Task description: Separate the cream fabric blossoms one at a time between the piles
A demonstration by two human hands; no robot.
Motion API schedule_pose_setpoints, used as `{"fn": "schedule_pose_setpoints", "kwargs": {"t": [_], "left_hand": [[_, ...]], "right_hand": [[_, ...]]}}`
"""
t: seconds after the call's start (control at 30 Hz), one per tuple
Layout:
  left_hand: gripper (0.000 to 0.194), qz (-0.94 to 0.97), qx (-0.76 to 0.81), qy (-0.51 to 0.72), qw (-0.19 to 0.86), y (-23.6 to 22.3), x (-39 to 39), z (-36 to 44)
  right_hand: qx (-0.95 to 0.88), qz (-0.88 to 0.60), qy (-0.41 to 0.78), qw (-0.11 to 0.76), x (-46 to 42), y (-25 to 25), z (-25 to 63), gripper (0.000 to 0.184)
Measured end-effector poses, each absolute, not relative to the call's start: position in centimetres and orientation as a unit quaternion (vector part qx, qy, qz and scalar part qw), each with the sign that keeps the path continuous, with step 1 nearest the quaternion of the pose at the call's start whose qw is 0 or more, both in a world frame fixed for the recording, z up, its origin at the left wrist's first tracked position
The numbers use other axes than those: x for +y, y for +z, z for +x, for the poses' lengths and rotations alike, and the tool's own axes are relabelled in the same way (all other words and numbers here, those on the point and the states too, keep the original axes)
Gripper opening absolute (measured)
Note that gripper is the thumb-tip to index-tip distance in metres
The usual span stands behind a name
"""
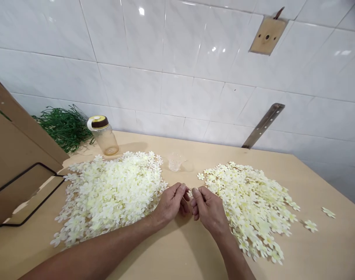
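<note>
**Fingertips meet at a pale artificial flower head (190, 193) between two blossom heaps**

The left hand (171, 203) and right hand (209, 209) meet above the pale wooden tabletop (192, 249). The right is nearly closed, its thumb pinched to the forefinger on the small flower head; the left is curled, thumb against forefinger, but whether it also grips the flower is hidden. Only a sliver of creamy-white petal shows between the fingertips.

The left heap (113, 190) is broad, dense and bright white with yellow-green tints; the right heap (250, 202) looks creamier and more yellow. The loose blossoms in both are flat, with rounded petals spreading from yellowish centres. Two stray blossoms (311, 226) lie apart at the far right, their petals splayed.

Just beyond the hands stands a small clear plastic cup (175, 161). A yellow-and-brown-lidded bottle (103, 136) stands behind the left heap, beside green artificial stems (65, 128).
</note>
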State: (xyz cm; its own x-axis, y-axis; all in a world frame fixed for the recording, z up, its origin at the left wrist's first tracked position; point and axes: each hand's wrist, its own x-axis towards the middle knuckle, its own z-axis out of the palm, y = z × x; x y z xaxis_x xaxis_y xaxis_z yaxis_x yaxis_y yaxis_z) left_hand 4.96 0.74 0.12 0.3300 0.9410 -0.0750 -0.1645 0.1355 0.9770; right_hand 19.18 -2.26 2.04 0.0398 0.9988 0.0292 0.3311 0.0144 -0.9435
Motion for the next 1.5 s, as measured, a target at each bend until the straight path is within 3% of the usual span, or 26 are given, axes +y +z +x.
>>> {"fn": "schedule_pose_setpoints", "kwargs": {"t": [0.37, 0.77, 1.03, 1.17, 1.33, 1.5], "left_hand": [[0.04, 0.525, 0.403, 0.38, 0.647, 0.0, 1.1, 4.9], [0.036, 0.506, 0.408, 0.374, 0.662, 0.0, 1.6, 4.7], [0.032, 0.43, 0.341, 0.357, 0.756, 0.4, 2.1, 4.1], [0.032, 0.399, 0.353, 0.384, 0.754, 0.4, 2.2, 4.1], [0.037, 0.403, 0.345, 0.36, 0.768, 1.0, 2.0, 4.2], [0.029, 0.397, 0.354, 0.34, 0.776, 1.2, 2.1, 4.1]], "right_hand": [[-0.616, -0.598, 0.278, 0.431, -1.6, 1.0, 19.6, 0.039], [-0.528, -0.539, 0.454, 0.474, -1.4, 1.3, 19.5, 0.029], [-0.462, -0.528, 0.512, 0.495, -1.1, 0.7, 19.9, 0.033], [-0.415, -0.531, 0.52, 0.525, -1.0, 0.0, 19.4, 0.043], [-0.423, -0.533, 0.52, 0.516, -1.1, -0.3, 19.1, 0.039], [-0.428, -0.539, 0.514, 0.512, -1.2, 0.2, 19.3, 0.036]]}}
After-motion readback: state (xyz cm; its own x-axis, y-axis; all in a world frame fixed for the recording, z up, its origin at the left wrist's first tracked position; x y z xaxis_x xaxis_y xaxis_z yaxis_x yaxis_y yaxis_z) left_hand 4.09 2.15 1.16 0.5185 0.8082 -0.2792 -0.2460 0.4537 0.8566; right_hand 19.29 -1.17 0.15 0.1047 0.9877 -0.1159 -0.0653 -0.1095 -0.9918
